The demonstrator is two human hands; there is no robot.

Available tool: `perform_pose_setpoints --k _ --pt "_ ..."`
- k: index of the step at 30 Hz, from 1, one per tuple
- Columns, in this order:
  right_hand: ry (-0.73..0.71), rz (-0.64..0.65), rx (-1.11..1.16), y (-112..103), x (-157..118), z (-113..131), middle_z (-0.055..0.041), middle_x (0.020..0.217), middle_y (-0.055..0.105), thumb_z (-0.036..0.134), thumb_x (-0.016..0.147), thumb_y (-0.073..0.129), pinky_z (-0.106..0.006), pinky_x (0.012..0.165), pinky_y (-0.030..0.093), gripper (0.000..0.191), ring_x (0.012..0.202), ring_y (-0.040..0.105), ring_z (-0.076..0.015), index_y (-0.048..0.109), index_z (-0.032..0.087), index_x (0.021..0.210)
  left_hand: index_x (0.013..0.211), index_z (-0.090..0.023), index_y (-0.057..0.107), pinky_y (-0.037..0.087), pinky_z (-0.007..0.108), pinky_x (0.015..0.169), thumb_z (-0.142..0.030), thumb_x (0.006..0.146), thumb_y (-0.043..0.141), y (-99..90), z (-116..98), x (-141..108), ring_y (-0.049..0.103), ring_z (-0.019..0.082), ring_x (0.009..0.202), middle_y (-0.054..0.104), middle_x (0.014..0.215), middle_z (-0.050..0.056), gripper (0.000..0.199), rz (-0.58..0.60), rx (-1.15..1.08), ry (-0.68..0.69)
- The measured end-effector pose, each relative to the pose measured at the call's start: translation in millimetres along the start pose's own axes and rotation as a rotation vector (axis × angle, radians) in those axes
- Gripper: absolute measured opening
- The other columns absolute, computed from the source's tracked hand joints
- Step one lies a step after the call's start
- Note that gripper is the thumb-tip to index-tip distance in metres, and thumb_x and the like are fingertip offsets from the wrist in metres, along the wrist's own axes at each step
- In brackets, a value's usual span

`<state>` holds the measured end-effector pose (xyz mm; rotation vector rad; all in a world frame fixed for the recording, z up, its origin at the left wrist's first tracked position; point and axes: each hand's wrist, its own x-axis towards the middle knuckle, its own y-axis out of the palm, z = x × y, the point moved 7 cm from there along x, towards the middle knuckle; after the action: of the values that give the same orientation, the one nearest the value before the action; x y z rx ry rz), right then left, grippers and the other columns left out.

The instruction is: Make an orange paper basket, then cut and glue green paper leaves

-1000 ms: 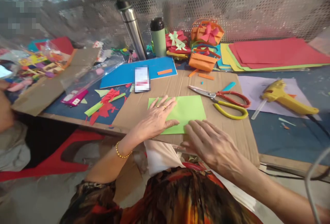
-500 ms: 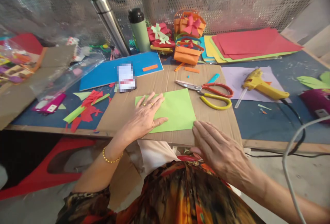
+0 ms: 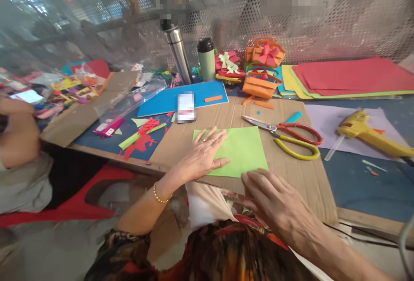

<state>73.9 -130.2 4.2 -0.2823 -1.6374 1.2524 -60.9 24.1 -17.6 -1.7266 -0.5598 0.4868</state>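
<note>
A light green sheet of paper (image 3: pixel 244 149) lies flat on a piece of brown cardboard (image 3: pixel 291 177) at the table's front edge. My left hand (image 3: pixel 207 154) rests on the sheet's left part, palm down and fingers spread. My right hand (image 3: pixel 274 190) is at the sheet's lower right edge, its fingers stretched out and its thumb lower, by the cardboard's front edge. I see nothing held in either hand. Right of the sheet lie scissors (image 3: pixel 280 129) with one red and one yellow handle, blades pointing left.
A yellow glue gun (image 3: pixel 365 130) lies on lilac paper (image 3: pixel 323 117) to the right. Behind are a phone (image 3: pixel 186 106), a blue board (image 3: pixel 155 100), bottles, orange paper bags (image 3: pixel 260 86) and stacked red sheets (image 3: pixel 355 76). Red scraps (image 3: pixel 142 138) lie left. Another person's arm (image 3: pixel 19 130) is far left.
The view has turned left, bringing another person's arm into sight. My right hand has slid left along the green sheet's lower edge. My left hand stays on the sheet.
</note>
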Motion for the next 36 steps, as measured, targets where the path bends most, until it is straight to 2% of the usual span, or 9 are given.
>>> perform_pose_setpoints --k 3,6,8,11,15,20,27,32,36 --pt "0.033 -0.004 -0.024 -12 -9 -4 -0.0120 0.099 0.075 0.030 0.119 0.036 -0.037 0.078 0.058 0.038 0.092 0.070 -0.0239 0.067 0.008 0.124 0.170 -0.019 0.038 0.021 0.059 0.138 -0.073 0.108 0.039 -2.6 0 1 0.021 0.032 0.172 0.035 0.181 0.015 0.083 -0.002 0.026 0.014" --pt "0.028 -0.020 -0.023 -19 -3 -2 -0.0077 0.089 0.072 0.035 0.119 0.038 -0.035 0.076 0.052 0.039 0.081 0.066 -0.0214 0.068 0.010 0.117 0.158 -0.016 0.053 0.028 0.063 0.133 -0.069 0.106 0.054 -17.0 -12 2 0.033 0.039 0.167 0.042 0.175 0.022 0.075 -0.051 0.166 -0.011" --pt "0.038 -0.029 -0.003 -20 4 -2 -0.0047 0.081 0.068 0.037 0.118 0.040 -0.035 0.072 0.047 0.039 0.073 0.061 -0.0200 0.068 0.013 0.105 0.139 -0.011 0.065 0.039 0.063 0.125 -0.055 0.104 0.066 -28.0 -32 0 0.047 0.043 0.156 0.053 0.163 0.027 0.056 -0.095 0.303 -0.031" --pt "0.040 -0.023 0.026 -17 12 -1 -0.0032 0.075 0.063 0.032 0.118 0.041 -0.035 0.069 0.040 0.042 0.069 0.054 -0.0193 0.064 0.018 0.086 0.121 -0.010 0.068 0.056 0.046 0.100 -0.015 0.107 0.057 -27.1 -76 -2 0.071 0.032 0.120 0.073 0.123 0.020 0.019 -0.083 0.420 0.007" --pt "-0.016 -0.050 -0.003 -16 11 3 -0.0045 0.074 0.061 0.019 0.116 0.044 -0.036 0.068 0.037 0.042 0.070 0.048 -0.0215 0.065 0.018 0.080 0.115 -0.012 0.065 0.057 0.036 0.077 -0.007 0.107 0.047 -3.7 -116 -2 0.074 0.025 0.091 0.072 0.098 0.012 0.020 -0.076 0.359 0.035" --pt "-0.044 -0.040 -0.056 -13 5 4 -0.0082 0.082 0.066 0.015 0.114 0.047 -0.036 0.070 0.039 0.033 0.077 0.051 -0.0233 0.070 0.014 0.090 0.103 -0.018 0.061 0.056 0.040 0.082 -0.020 0.110 0.054 8.3 -102 -3 0.071 0.026 0.095 0.071 0.096 0.010 0.010 -0.130 0.175 -0.087" --pt "-0.024 -0.002 -0.061 -12 2 4 -0.0074 0.082 0.065 0.013 0.113 0.048 -0.037 0.072 0.037 0.031 0.077 0.050 -0.0249 0.070 0.017 0.091 0.093 -0.023 0.054 0.050 0.041 0.086 -0.038 0.115 0.046 2.1 -82 -11 0.065 0.026 0.097 0.065 0.094 0.007 0.028 -0.082 -0.096 -0.111" --pt "0.013 -0.017 -0.066 -11 1 3 -0.0073 0.083 0.066 0.020 0.114 0.048 -0.038 0.071 0.035 0.032 0.077 0.049 -0.0248 0.067 0.018 0.088 0.086 -0.024 0.050 0.048 0.042 0.090 -0.032 0.110 0.058 1.1 -80 -10 0.063 0.025 0.098 0.063 0.094 0.005 0.026 -0.059 -0.181 -0.179" --pt "0.022 -0.010 -0.084 -11 -1 2 -0.0081 0.086 0.068 0.024 0.116 0.046 -0.038 0.073 0.037 0.031 0.079 0.052 -0.0247 0.071 0.012 0.102 0.083 -0.024 0.045 0.046 0.041 0.090 -0.020 0.103 0.064 -5.0 -70 -15 0.061 0.024 0.096 0.062 0.094 0.003 0.027 -0.035 -0.223 -0.215"
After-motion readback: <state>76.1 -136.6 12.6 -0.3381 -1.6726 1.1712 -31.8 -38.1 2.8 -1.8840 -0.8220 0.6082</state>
